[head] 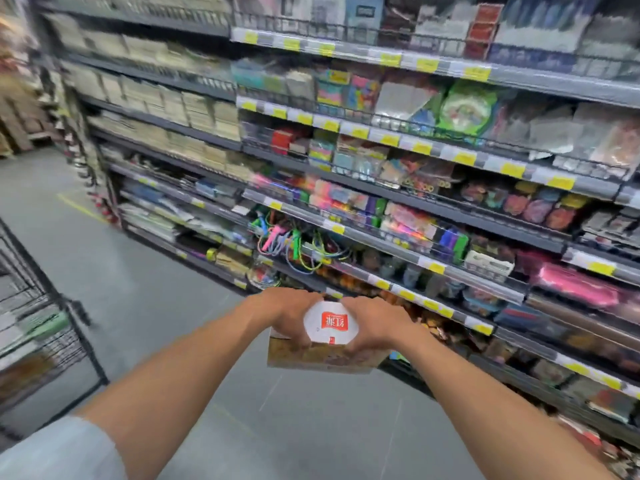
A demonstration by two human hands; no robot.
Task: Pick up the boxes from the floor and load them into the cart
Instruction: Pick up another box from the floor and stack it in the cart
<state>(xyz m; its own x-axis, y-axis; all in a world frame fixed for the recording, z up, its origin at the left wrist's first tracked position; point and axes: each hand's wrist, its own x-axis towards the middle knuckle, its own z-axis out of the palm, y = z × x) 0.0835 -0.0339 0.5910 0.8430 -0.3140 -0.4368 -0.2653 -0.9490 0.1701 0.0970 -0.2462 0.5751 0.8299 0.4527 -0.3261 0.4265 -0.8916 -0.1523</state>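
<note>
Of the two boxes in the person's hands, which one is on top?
The white box with the red label. It sits on the brown patterned box, and the left hand and right hand grip its sides.

Bright, even light fills the aisle, with only soft, faint shadows on the grey floor (166, 306). Motion blur smears the shelves (433, 206) and the cart (52, 327) at the left edge; wide-angle distortion bows the shelf lines toward the corners.
</note>
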